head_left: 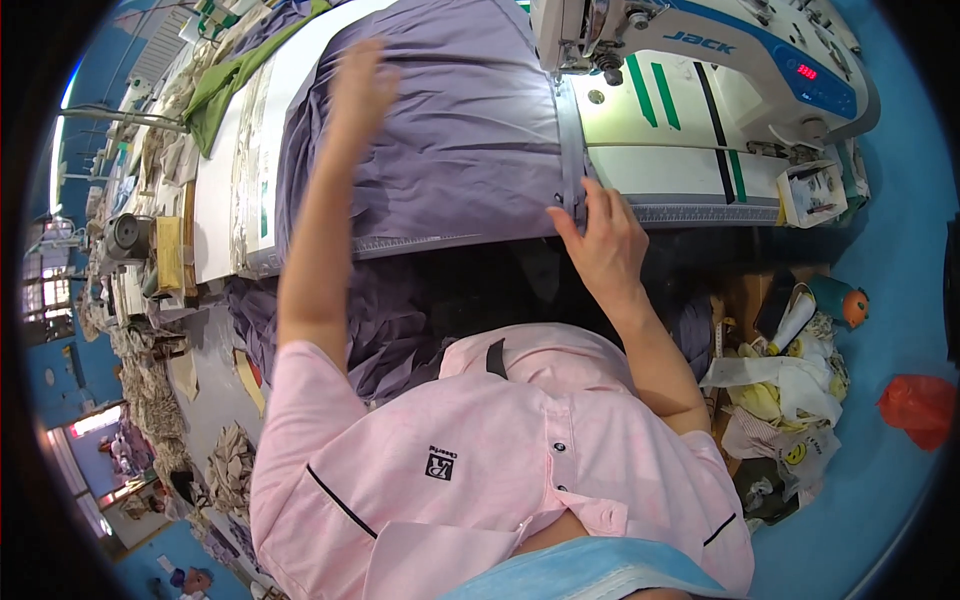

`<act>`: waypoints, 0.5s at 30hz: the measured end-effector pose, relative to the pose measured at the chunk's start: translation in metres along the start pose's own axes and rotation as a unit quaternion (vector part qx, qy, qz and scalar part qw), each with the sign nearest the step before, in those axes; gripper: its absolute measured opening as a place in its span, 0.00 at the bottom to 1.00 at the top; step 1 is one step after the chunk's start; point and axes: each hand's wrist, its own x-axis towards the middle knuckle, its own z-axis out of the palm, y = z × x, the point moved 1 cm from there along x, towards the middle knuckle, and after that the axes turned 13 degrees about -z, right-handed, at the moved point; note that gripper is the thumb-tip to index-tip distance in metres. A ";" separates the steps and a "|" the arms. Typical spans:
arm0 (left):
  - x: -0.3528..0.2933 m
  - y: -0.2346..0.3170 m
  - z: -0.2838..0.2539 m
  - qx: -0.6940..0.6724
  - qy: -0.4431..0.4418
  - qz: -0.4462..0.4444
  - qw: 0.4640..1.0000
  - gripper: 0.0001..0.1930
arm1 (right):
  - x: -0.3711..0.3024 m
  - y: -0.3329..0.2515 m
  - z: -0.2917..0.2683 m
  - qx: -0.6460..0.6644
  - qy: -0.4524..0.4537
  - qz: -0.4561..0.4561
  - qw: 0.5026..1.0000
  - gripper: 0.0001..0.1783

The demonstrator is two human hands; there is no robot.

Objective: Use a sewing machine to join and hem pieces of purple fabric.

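Note:
A large sheet of purple-grey fabric [455, 130] lies gathered and creased across the sewing table. Along its right side runs a narrow strip [570, 140] that passes by the needle area of a white and blue sewing machine [690, 45]. My right hand [612, 245] is at the near end of this strip, thumb and fingers apart, fingertips at the fabric edge. Over the left part of the fabric, my left hand [362, 90] is raised and smeared by motion. Whether its fingers touch or grip the cloth cannot be made out.
A ruler strip [680, 213] edges the table's front. A small white box [812, 193] sits at its right end. More purple cloth [375, 325] hangs below the table. Scraps and bags [785, 390] fill a box at right, near a red plastic bag [915, 410]. Green cloth [225, 90] lies far left.

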 end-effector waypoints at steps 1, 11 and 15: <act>-0.036 0.053 -0.005 -0.036 -0.058 0.017 0.998 0.27 | 0.007 -0.004 0.000 -0.046 -0.011 0.003 0.999 0.27; -0.136 0.104 -0.004 0.021 -0.176 0.086 0.980 0.25 | 0.019 0.043 -0.045 0.045 0.041 0.104 0.993 0.11; -0.142 0.102 -0.006 0.006 -0.173 0.096 0.980 0.24 | 0.024 0.031 -0.042 -0.185 0.042 -0.057 0.980 0.10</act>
